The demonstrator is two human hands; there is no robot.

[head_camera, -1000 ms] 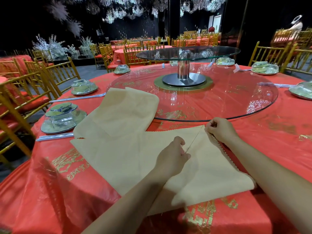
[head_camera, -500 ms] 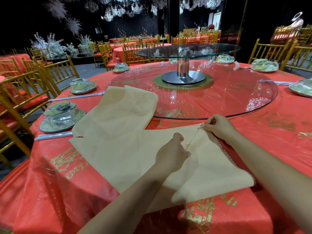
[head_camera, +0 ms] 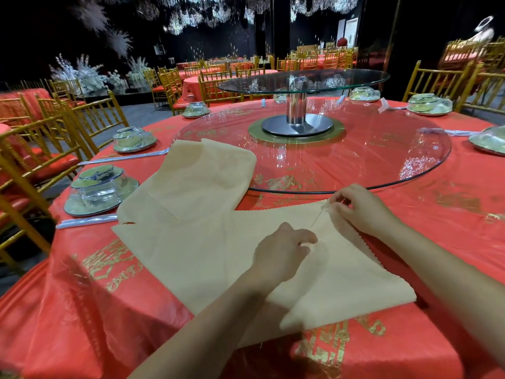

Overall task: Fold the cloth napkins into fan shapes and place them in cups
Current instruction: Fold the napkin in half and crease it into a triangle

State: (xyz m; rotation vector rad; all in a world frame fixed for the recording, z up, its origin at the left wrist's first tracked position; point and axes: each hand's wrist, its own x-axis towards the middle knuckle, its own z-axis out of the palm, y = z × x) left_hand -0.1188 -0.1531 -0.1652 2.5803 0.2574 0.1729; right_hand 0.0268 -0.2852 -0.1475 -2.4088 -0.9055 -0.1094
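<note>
A beige cloth napkin (head_camera: 191, 250) lies spread flat on the red tablecloth in front of me. Its right part is folded over, with a straight crease running from near my left hand up to the far corner. My left hand (head_camera: 281, 253) pinches the napkin at the near end of that crease. At the crease's far end, next to the glass turntable's edge, my right hand (head_camera: 360, 209) pinches the fabric. A second beige napkin (head_camera: 202, 176), loosely folded, lies behind the first, partly on the glass. No free-standing cup is in sight.
A large glass turntable (head_camera: 382, 160) with a raised glass tier (head_camera: 303, 80) fills the table's middle. Wrapped tableware sets (head_camera: 101, 190) and wrapped chopsticks (head_camera: 87, 221) sit at the left rim, more sets around the far and right rim. Gold chairs (head_camera: 54, 127) ring the table.
Both hands stay pinched on the crease; the right hand has shifted slightly along the far corner. The napkin itself lies as before.
</note>
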